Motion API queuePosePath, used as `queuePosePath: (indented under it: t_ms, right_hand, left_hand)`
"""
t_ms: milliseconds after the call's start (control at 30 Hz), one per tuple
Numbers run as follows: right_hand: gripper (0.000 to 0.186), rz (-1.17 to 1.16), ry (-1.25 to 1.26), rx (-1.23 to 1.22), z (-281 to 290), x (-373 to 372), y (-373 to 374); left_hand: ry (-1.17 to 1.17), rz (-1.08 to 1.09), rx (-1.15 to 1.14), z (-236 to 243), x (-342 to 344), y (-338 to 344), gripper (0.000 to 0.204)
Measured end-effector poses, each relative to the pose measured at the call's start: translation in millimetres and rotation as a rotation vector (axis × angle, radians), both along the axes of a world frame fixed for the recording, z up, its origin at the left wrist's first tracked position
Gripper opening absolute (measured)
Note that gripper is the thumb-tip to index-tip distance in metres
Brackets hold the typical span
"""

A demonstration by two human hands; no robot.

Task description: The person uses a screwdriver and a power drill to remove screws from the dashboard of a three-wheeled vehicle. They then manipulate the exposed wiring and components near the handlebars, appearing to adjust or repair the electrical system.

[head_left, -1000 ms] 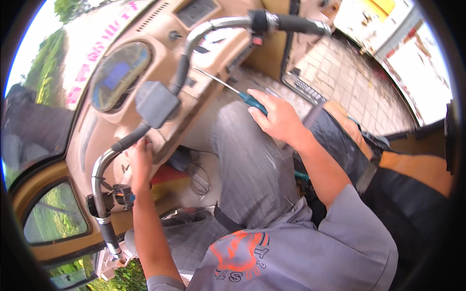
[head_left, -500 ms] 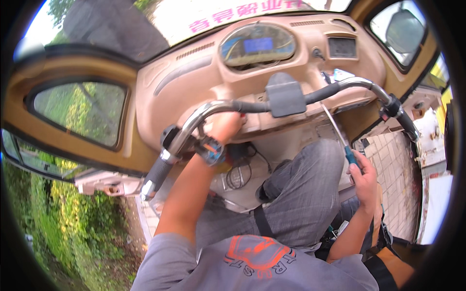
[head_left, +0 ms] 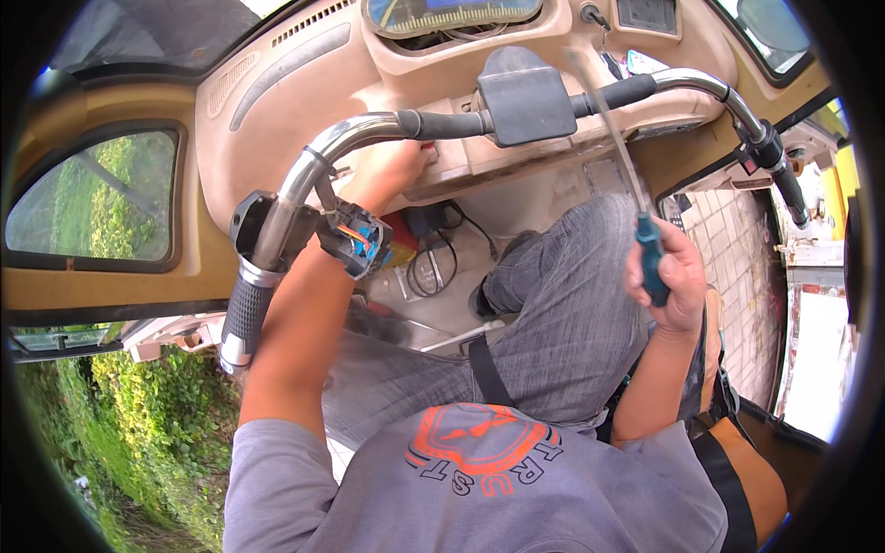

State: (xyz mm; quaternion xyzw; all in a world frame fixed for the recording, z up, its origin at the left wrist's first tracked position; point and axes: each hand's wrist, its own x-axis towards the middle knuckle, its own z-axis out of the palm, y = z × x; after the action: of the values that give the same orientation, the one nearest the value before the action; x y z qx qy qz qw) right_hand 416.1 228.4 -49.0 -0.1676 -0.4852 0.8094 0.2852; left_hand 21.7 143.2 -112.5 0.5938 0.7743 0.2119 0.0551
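My right hand [head_left: 671, 276] is closed around the teal handle of a screwdriver [head_left: 651, 258]; its long shaft points up toward the right side of the handlebar [head_left: 618, 91], blurred near the tip. My left hand [head_left: 401, 161] reaches behind the left bar to the lower dashboard [head_left: 466, 170], beside a small red item [head_left: 429, 150]; its fingertips are mostly hidden. An opened switch housing [head_left: 359, 241] with coloured wires and blue parts hangs below the left grip's bend, over my left forearm. A grey square cover [head_left: 525, 106] sits at the bar's centre.
I sit in a small vehicle's cab, legs bent under the dashboard. An instrument cluster [head_left: 452, 13] and key [head_left: 595, 17] are above. Loose cable [head_left: 429, 267] lies on the floor. A side window [head_left: 92, 203] and greenery are left; paving [head_left: 737, 295] and a padded seat [head_left: 742, 484] are right.
The view has swung round to face the dashboard more squarely and tipped down. The screwdriver in my right hand has turned more upright. My left hand stays low behind the handlebar.
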Motion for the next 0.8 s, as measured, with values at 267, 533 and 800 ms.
queuePosePath:
  t_ms: [267, 533, 800]
  right_hand:
    - [0.054, 0.218, 0.003, -0.032, -15.1, -59.5, -9.6]
    - [0.048, 0.243, -0.075, -0.097, -35.1, -56.3, -3.8]
    - [0.054, 0.097, 0.263, -0.09, -38.7, -62.3, -6.3]
  left_hand:
    - [0.01, -0.033, -0.004, -9.1, -5.7, -4.5, 0.019]
    - [0.292, 0.035, 0.293, -11.0, 21.3, -32.7, 0.014]
    - [0.055, 0.181, 0.379, 6.4, 64.2, -42.7, 0.033]
